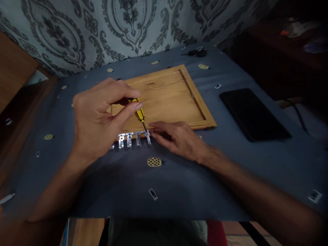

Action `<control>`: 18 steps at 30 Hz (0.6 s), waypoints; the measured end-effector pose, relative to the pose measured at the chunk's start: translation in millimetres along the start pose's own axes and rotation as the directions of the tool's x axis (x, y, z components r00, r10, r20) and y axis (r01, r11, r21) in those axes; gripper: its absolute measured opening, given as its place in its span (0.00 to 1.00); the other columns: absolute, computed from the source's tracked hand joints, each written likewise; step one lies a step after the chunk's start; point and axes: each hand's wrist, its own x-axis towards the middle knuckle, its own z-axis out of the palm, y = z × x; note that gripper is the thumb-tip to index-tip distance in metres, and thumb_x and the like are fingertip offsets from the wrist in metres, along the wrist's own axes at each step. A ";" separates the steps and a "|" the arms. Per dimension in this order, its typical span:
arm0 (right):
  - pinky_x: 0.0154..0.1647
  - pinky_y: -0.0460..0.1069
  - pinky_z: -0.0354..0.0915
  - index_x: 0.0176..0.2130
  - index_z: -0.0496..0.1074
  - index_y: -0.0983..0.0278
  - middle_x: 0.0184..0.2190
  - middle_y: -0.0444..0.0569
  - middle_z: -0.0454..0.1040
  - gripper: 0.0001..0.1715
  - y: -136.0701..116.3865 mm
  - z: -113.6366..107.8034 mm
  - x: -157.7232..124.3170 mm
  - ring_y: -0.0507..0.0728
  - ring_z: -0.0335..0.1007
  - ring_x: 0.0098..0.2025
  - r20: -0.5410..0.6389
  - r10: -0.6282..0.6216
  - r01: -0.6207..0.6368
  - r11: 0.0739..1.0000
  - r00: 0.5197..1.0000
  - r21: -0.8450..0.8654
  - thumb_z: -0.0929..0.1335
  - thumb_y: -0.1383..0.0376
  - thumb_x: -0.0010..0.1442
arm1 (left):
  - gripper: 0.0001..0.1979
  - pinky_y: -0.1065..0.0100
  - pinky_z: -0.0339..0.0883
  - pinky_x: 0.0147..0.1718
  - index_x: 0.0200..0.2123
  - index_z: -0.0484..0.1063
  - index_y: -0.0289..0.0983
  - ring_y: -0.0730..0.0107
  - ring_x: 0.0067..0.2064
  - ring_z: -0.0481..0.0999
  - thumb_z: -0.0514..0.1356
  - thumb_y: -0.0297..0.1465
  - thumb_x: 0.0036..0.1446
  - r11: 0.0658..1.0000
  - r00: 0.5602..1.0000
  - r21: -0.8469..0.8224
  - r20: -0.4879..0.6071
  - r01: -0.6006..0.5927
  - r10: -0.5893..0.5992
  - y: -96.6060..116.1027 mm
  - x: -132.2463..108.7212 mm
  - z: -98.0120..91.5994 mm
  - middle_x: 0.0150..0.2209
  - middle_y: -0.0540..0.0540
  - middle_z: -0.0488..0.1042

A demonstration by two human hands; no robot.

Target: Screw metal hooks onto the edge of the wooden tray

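Note:
My left hand (pixel 102 112) pinches the yellow and black handle of a screwdriver (pixel 139 114) between thumb and fingers. The screwdriver's shaft slants down, its tip at the right end of a silver metal hook rail (pixel 130 135). That rail, with several hooks hanging from it, lies along the near edge of a framed wooden board (pixel 164 94). My right hand (pixel 181 138) is closed, its thumb and forefinger at the rail's right end beside the screwdriver tip. Part of the rail's left side and of the board is hidden behind my left hand.
A dark blue cloth with pineapple prints (pixel 179 191) covers the table. To the right lies a black phone or tablet (pixel 255 114). Dark keys or a similar small item (pixel 197 52) rest at the back. A patterned curtain (pixel 130 27) hangs behind the table.

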 end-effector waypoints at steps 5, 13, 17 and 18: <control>0.34 0.49 0.74 0.53 0.74 0.66 0.42 0.54 0.84 0.18 -0.3 0.0 0.1 0.58 0.82 0.39 -0.004 0.008 -0.008 1.000 1.000 0.005 0.65 0.65 0.66 | 0.07 0.65 0.77 0.34 0.36 0.79 0.46 0.69 0.33 0.80 0.68 0.27 0.56 0.998 1.000 -0.058 0.017 0.007 -0.006 -0.3 1.4 -2.5 0.34 0.54 0.81; 0.35 0.49 0.75 0.52 0.75 0.66 0.42 0.53 0.84 0.17 -1.6 -0.8 0.7 0.58 0.82 0.40 0.003 0.008 -0.009 1.000 1.000 0.025 0.65 0.65 0.66 | 0.12 0.63 0.76 0.33 0.37 0.80 0.49 0.67 0.36 0.80 0.69 0.24 0.53 0.989 0.996 -0.148 0.091 0.031 -0.018 -3.2 6.4 -9.0 0.33 0.55 0.81; 0.35 0.49 0.75 0.53 0.74 0.67 0.43 0.55 0.83 0.18 -1.9 -0.8 0.3 0.58 0.82 0.41 0.002 0.010 -0.010 1.000 1.000 0.013 0.65 0.65 0.66 | 0.11 0.63 0.76 0.35 0.37 0.80 0.49 0.67 0.36 0.80 0.69 0.25 0.53 0.987 0.995 -0.162 0.104 0.015 0.002 -5.8 7.4 -9.6 0.33 0.55 0.81; 0.35 0.49 0.75 0.53 0.74 0.67 0.43 0.55 0.83 0.18 -2.0 -0.7 0.2 0.58 0.82 0.41 -0.001 0.011 -0.011 1.000 1.000 0.008 0.65 0.65 0.66 | 0.11 0.63 0.76 0.35 0.37 0.80 0.49 0.66 0.37 0.81 0.69 0.25 0.53 0.986 0.994 -0.164 0.105 0.010 0.007 -6.5 7.4 -9.2 0.33 0.54 0.81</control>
